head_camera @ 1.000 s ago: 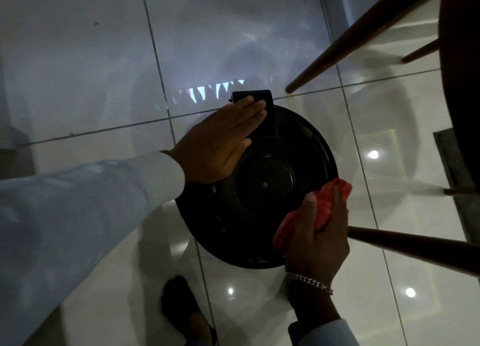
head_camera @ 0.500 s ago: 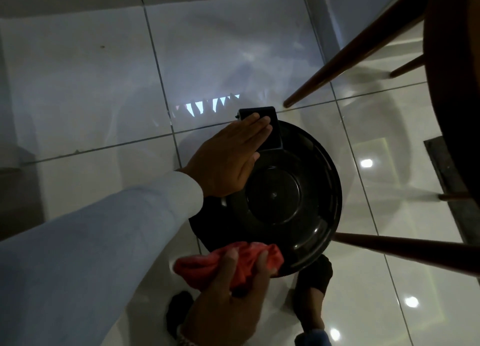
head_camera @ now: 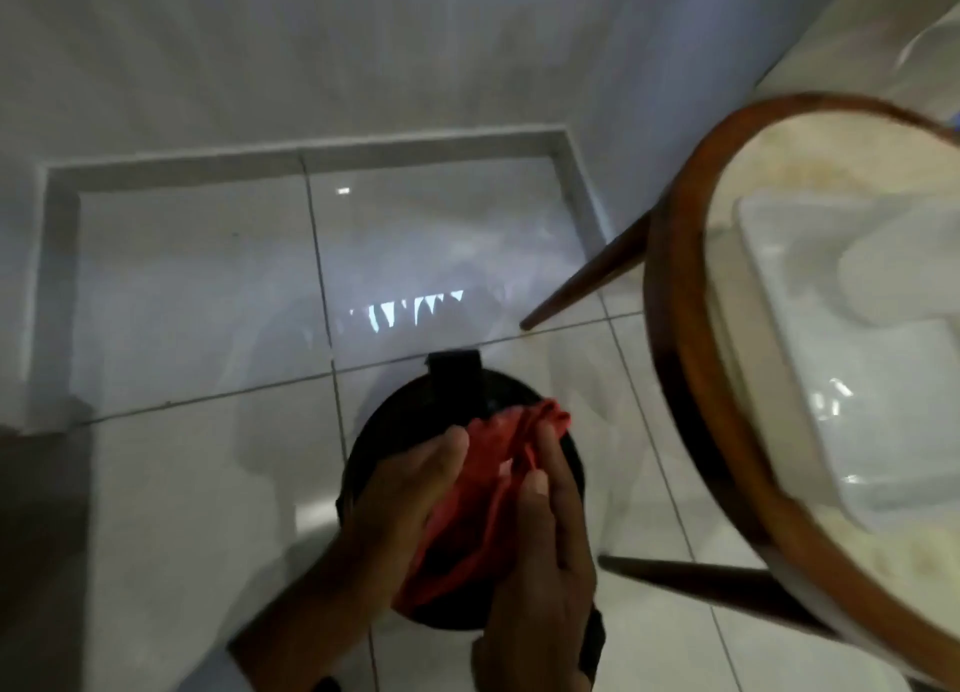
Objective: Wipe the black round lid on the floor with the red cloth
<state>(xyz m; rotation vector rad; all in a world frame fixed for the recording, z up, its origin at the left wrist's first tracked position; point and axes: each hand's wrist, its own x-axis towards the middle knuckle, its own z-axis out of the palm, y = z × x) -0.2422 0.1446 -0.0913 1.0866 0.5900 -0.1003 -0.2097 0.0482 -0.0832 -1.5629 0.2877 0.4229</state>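
The black round lid (head_camera: 410, 410) lies on the glossy white floor tiles, with its square tab at the far edge. Most of it is hidden behind my hands. The red cloth (head_camera: 483, 488) is bunched between both hands above the lid. My left hand (head_camera: 400, 504) holds the cloth's left side, fingers pointing away from me. My right hand (head_camera: 545, 551) grips its right side, thumb and fingers pinching the fabric. Whether the cloth touches the lid I cannot tell.
A round wooden table (head_camera: 691, 358) with slanted legs (head_camera: 587, 280) stands at the right, close to the lid; a white tray (head_camera: 852, 358) rests on it. A second leg (head_camera: 691, 579) slants just right of my right hand. A white wall and skirting run along the back.
My left hand left the lid's top and took hold of the cloth. My right hand brought the cloth over the lid's middle. The camera tilted up, revealing the tabletop.
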